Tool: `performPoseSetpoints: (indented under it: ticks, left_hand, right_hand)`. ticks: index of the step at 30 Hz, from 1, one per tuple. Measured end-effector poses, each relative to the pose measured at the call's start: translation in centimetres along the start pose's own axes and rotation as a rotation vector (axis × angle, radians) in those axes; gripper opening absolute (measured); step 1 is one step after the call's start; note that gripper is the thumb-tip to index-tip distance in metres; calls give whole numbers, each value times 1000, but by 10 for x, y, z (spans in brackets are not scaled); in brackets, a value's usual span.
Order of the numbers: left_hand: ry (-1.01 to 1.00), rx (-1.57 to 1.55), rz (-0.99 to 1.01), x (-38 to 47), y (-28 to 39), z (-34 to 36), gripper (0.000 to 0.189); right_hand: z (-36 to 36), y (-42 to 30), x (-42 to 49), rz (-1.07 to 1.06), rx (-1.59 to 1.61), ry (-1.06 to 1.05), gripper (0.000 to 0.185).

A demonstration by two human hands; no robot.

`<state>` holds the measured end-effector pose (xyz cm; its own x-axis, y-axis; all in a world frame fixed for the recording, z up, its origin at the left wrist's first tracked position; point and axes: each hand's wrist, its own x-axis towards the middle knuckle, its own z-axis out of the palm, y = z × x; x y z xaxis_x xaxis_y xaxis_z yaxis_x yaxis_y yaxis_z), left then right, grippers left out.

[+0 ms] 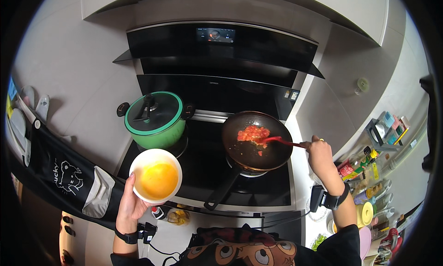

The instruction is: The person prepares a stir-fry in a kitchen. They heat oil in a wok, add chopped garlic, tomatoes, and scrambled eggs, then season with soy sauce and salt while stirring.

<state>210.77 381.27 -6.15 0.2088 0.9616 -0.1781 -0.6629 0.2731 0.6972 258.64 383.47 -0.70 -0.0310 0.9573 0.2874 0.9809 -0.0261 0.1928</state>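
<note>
My left hand (130,200) grips the rim of a white bowl (133,162) from its lower left side. Yellow-orange liquid, which looks like beaten egg (158,180), covers the bowl's bottom. In my right hand (320,155) is the handle of a red spatula (282,140), its head among chopped tomato pieces (253,133). Those pieces lie in a dark wok (273,158) on the right burner, its black handle (225,188) pointing towards me. The bowl is held in front of the stove's left part, apart from the wok.
A green lidded pot (157,136) stands on the left burner of the black cooktop (200,162). A range hood (166,41) rises behind. Bottles (349,167), jars and utensils crowd the right counter, with chopped greens (318,242) on a plate. An apron (45,155) hangs at left.
</note>
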Motion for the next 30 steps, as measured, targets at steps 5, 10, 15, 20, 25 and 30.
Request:
performPoseSetpoints:
  ticks: [5,10,15,20,25,30]
  left_hand:
    - [4,17,-16,7,-5,5,61]
    - [1,48,-33,5,-6,8,62]
    - [-17,71,-16,-2,0,6,62]
    - [17,46,-6,-9,0,-1,62]
    - [8,86,3,-15,-1,-7,63]
    - [23,77,10,-22,-4,-8,63]
  right_hand:
    - [24,-4,5,-5,32,47,32]
    - [64,-13,55,-46,-8,137,22]
    - [46,-21,76,-53,59,63,32]
    - [-1,-34,40,-198,148,77,24]
    - [-1,-63,37,-302,21,-8,12]
    - [35,-74,83,-171,-60,82,8]
